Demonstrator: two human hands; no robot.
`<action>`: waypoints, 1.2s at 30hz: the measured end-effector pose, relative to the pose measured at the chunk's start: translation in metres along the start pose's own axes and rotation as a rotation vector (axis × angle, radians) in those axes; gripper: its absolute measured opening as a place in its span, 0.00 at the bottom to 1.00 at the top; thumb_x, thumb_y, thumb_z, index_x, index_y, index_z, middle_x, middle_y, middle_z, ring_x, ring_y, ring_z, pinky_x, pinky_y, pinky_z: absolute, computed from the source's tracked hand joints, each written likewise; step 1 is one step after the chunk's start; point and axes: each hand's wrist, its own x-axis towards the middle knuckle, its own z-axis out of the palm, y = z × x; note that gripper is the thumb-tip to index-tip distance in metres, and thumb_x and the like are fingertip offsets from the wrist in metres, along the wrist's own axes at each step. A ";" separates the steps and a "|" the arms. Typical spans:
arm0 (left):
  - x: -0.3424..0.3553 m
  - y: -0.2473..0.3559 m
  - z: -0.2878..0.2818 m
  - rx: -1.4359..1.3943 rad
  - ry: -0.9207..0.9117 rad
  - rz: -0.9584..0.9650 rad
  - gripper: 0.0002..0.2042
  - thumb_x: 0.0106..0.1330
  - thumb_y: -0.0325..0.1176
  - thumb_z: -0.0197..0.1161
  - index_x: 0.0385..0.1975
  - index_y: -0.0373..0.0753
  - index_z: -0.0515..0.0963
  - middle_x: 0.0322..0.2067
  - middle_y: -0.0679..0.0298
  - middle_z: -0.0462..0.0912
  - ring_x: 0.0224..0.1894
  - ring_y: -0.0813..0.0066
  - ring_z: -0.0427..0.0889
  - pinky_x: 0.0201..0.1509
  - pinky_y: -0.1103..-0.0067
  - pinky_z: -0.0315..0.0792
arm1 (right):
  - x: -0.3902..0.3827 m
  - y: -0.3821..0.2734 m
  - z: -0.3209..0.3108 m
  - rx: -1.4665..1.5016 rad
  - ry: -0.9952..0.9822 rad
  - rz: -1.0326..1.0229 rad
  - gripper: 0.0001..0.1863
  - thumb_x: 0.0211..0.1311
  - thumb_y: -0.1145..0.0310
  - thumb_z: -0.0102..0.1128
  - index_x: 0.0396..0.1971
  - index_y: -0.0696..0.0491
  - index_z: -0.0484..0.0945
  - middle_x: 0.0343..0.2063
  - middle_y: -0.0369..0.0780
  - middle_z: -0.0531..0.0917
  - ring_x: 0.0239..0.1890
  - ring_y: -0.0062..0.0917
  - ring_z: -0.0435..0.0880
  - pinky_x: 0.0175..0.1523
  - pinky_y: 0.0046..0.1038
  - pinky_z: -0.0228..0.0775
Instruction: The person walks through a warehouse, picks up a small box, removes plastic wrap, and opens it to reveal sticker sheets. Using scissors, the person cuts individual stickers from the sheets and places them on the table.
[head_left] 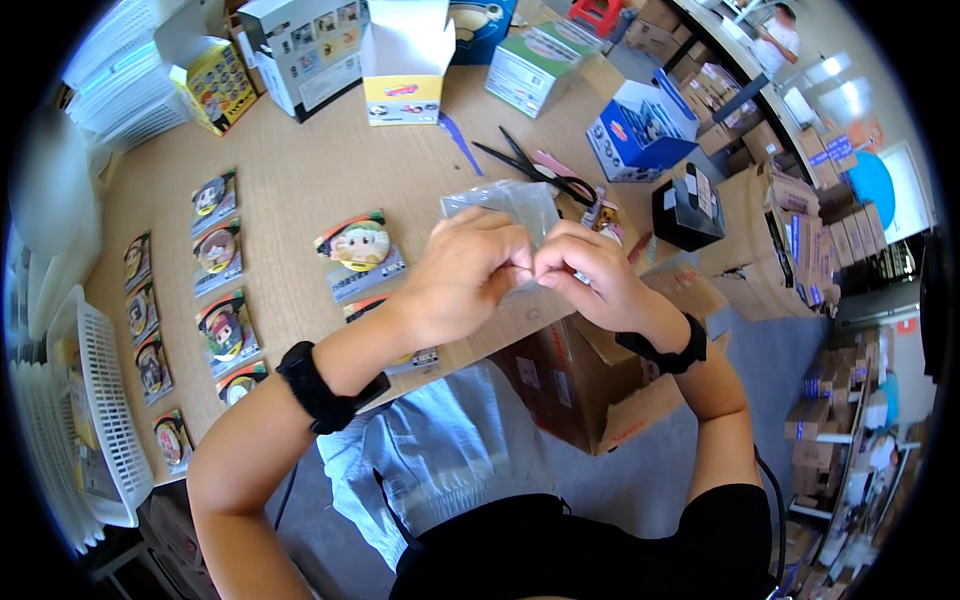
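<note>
Your left hand point(462, 270) and right hand point(585, 272) pinch a clear crinkled plastic bag point(510, 205), contents unclear, above the wooden desk point(290, 180).

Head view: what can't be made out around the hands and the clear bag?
- Clear plastic bag: lower part hidden behind left hand and right hand; contents unreadable.
- Fingertips: pinched together, what they grip too small to tell.
- Badge card by the left wrist: mostly covered by the forearm.
- Open cardboard box: inside hidden by the right forearm.
</note>
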 end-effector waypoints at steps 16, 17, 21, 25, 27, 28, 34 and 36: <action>-0.001 0.005 0.001 0.018 -0.004 -0.036 0.03 0.52 0.23 0.60 0.25 0.39 0.73 0.22 0.64 0.72 0.28 0.65 0.68 0.37 0.74 0.61 | -0.003 0.001 0.000 0.065 -0.002 0.028 0.09 0.44 0.81 0.61 0.24 0.56 0.71 0.23 0.36 0.72 0.22 0.23 0.71 0.26 0.22 0.60; -0.001 0.005 0.001 0.023 -0.009 -0.040 0.03 0.52 0.23 0.60 0.25 0.39 0.73 0.22 0.64 0.72 0.28 0.65 0.68 0.37 0.74 0.61 | -0.003 0.003 0.001 0.055 0.013 0.027 0.10 0.43 0.82 0.62 0.24 0.55 0.71 0.23 0.36 0.72 0.22 0.22 0.71 0.25 0.21 0.60; -0.001 0.005 0.003 0.046 -0.013 -0.044 0.03 0.52 0.24 0.60 0.25 0.39 0.74 0.23 0.64 0.72 0.29 0.66 0.68 0.37 0.74 0.61 | -0.004 0.006 0.004 0.051 0.050 -0.014 0.10 0.42 0.82 0.63 0.23 0.55 0.72 0.22 0.36 0.72 0.22 0.22 0.71 0.25 0.22 0.61; 0.000 0.006 0.004 0.082 -0.026 -0.053 0.03 0.52 0.24 0.60 0.24 0.40 0.74 0.23 0.65 0.72 0.30 0.66 0.67 0.36 0.74 0.61 | -0.006 0.008 0.008 0.033 0.082 -0.066 0.09 0.41 0.81 0.63 0.21 0.55 0.72 0.22 0.36 0.72 0.23 0.24 0.70 0.27 0.23 0.61; 0.000 0.005 0.006 0.078 -0.020 -0.054 0.03 0.52 0.25 0.60 0.24 0.40 0.74 0.23 0.66 0.72 0.29 0.66 0.67 0.37 0.75 0.61 | -0.006 0.010 0.010 0.025 0.093 -0.099 0.09 0.40 0.81 0.63 0.20 0.54 0.72 0.21 0.36 0.72 0.23 0.25 0.70 0.28 0.24 0.61; 0.000 0.004 0.007 0.076 -0.018 -0.055 0.03 0.52 0.25 0.60 0.23 0.41 0.74 0.22 0.66 0.72 0.29 0.66 0.67 0.37 0.75 0.61 | -0.006 0.010 0.010 0.027 0.093 -0.110 0.09 0.40 0.80 0.63 0.20 0.54 0.72 0.20 0.36 0.72 0.24 0.26 0.70 0.28 0.24 0.60; 0.002 0.007 0.003 0.117 -0.120 -0.099 0.03 0.51 0.25 0.61 0.23 0.42 0.75 0.22 0.67 0.72 0.30 0.67 0.67 0.38 0.74 0.60 | -0.004 0.015 0.006 0.044 0.020 -0.170 0.09 0.39 0.80 0.64 0.20 0.53 0.72 0.20 0.35 0.72 0.24 0.27 0.69 0.30 0.24 0.60; 0.001 0.007 0.003 0.097 -0.091 -0.084 0.03 0.52 0.25 0.60 0.23 0.42 0.74 0.22 0.67 0.72 0.30 0.66 0.68 0.39 0.75 0.60 | -0.003 0.014 0.004 0.054 0.022 -0.161 0.09 0.40 0.80 0.63 0.21 0.53 0.73 0.20 0.35 0.72 0.24 0.26 0.69 0.29 0.24 0.60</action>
